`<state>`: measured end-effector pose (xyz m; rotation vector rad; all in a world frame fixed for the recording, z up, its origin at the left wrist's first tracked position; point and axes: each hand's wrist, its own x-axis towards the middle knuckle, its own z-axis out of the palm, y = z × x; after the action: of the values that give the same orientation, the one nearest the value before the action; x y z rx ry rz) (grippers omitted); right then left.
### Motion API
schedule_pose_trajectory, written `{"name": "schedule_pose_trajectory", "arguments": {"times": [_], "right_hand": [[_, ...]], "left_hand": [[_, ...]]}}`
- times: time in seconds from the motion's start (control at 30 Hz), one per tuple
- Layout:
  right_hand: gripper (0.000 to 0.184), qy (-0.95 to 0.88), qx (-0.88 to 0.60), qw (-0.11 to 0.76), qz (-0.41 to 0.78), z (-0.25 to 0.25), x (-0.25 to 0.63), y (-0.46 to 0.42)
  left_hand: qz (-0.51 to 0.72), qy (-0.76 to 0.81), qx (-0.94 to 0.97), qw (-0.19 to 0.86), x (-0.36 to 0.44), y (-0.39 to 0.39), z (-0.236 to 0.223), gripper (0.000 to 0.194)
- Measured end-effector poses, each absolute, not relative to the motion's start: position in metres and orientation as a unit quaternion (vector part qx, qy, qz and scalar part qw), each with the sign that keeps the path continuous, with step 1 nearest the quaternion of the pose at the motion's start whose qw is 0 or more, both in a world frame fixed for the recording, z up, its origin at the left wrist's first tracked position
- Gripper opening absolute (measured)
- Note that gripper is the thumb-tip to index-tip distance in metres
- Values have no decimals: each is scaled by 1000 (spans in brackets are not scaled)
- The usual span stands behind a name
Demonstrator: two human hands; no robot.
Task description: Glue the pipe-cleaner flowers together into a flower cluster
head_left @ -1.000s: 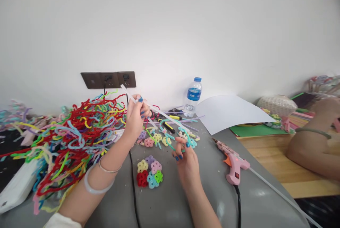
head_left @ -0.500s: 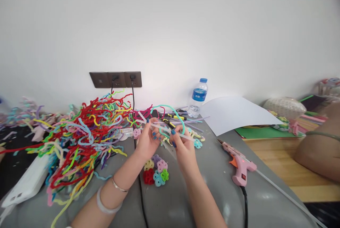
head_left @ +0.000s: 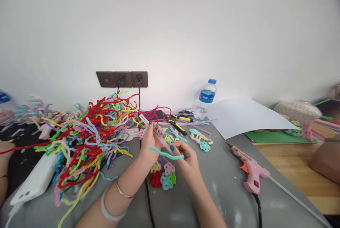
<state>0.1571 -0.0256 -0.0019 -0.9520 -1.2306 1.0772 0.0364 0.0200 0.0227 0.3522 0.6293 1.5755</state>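
My left hand (head_left: 152, 145) is closed around a pale, translucent flat strip (head_left: 158, 135), whose far end looks split in two. With its fingers pinched at the strip's near end, my right hand (head_left: 186, 157) also has a teal pipe cleaner (head_left: 166, 154) that crosses in front of both hands. Whether the pipe cleaner is wound on the strip I cannot make out. Below the hands lies a cluster of small looped pipe-cleaner flowers (head_left: 163, 174) in red, blue, green, pink, purple and yellow.
A large heap of coloured pipe cleaners (head_left: 90, 139) covers the left, beside a white power strip (head_left: 34, 182). Behind are yellow-black pliers (head_left: 177, 128), a phone (head_left: 158, 116) and a water bottle (head_left: 207, 96). White paper (head_left: 249, 118) and a pink glue gun (head_left: 252, 174) lie right. Other people's arms (head_left: 325, 160) show at both edges.
The teal pipe cleaner has gone from a high loop above my hands to a nearly straight length in front of them. The strip is tilted more steeply. The view has turned slightly left.
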Motion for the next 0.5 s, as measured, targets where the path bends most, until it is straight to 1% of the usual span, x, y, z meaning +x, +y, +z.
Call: {"name": "schedule_pose_trajectory", "arguments": {"times": [0.03,0.1,0.17,0.23,0.3,0.43,0.5], "right_hand": [[41,-513,-405,589,476,-5,159,-26],[47,-442,-394,628,504,-7,165,-26],[44,-350,-378,673,531,-5,175,-24],[36,-296,-373,674,565,0,185,-21],[32,-295,-376,636,605,7,194,-20],[33,-364,-378,533,664,14,196,-23],[27,-411,-375,481,678,16,191,-27]], "left_hand": [[695,273,154,647,32,21,24,23],[693,268,149,653,23,24,26,22],[684,256,132,670,17,26,30,21],[684,245,126,675,15,26,32,16],[670,235,132,692,19,23,34,16],[610,198,148,753,33,15,32,30],[593,185,162,766,39,10,30,32]]}}
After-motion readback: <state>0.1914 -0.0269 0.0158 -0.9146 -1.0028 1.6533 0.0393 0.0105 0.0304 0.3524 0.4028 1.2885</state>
